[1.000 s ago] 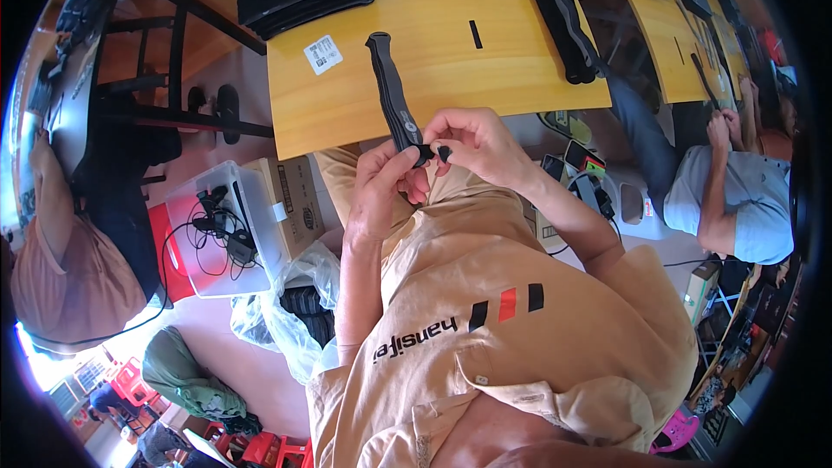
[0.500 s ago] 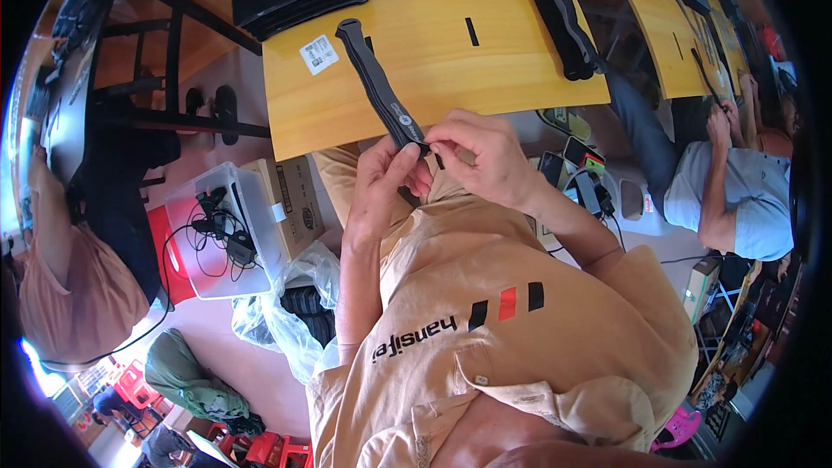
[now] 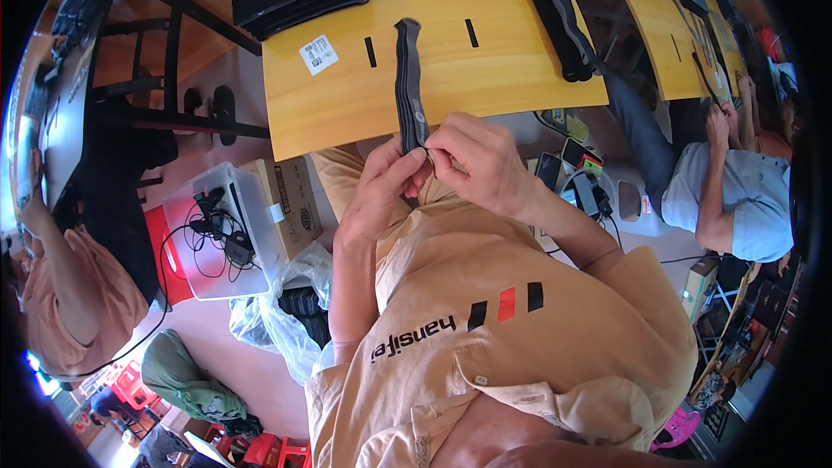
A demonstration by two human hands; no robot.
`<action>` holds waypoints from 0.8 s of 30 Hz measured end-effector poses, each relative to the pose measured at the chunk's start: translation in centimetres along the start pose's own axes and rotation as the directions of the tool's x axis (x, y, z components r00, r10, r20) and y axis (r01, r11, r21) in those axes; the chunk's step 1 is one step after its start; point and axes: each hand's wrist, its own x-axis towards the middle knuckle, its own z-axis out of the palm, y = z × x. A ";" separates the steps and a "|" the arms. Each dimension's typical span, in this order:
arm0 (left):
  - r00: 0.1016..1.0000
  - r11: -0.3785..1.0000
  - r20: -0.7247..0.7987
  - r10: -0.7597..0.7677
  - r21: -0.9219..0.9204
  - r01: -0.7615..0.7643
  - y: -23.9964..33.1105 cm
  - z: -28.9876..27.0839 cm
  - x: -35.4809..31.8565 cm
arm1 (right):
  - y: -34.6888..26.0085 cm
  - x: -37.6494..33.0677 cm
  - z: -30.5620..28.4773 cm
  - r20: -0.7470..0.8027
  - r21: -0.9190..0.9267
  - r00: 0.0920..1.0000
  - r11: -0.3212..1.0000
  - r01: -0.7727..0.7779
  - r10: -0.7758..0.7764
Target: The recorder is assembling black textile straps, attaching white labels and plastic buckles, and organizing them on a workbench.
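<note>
Possibly, reaching across the yellow counter's [image 3: 494,82] near edge, the dark strap bundle [image 3: 407,78] could fan loose if the left hand [image 3: 381,186], clamped on its near end, slackens, or the right hand [image 3: 478,160], pinching there too, tugs unevenly. Its long axis points nearly straight away from the person.

Toward 12 o'clock, the strap bundle [image 3: 412,78] is black with a dark grey face and a small pale mark, against a honey-yellow desk [image 3: 494,78]. At 11 o'clock, the label [image 3: 318,54] is white with black print; at 1 o'clock, a folded bundle [image 3: 555,22] is black and grey. The tan shirt [image 3: 485,247] at 6 o'clock bears slanted bars [image 3: 508,305]: black, red, black. At 8 o'clock, a cloth [image 3: 180,377] is green.
</note>
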 end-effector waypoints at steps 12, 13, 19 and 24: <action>1.000 0.986 -0.021 -0.022 0.164 0.026 0.2 -0.2 0.3 | 0.4 -0.2 0.2 0.052 -0.006 0.998 0.999 0.034 -0.034; 1.000 0.986 -0.021 -0.023 0.164 0.026 0.2 -0.3 0.3 | 0.6 -0.2 0.2 0.052 -0.007 0.998 0.999 0.034 -0.034; 1.000 0.985 0.003 -0.005 0.174 0.005 0.2 -0.2 0.3 | 0.8 0.0 0.1 0.056 0.146 0.997 0.988 -0.055 0.047; 0.996 0.967 -0.072 0.052 0.253 -0.033 -0.1 0.3 0.6 | 0.6 0.0 0.0 0.099 -0.052 0.994 0.998 0.046 -0.041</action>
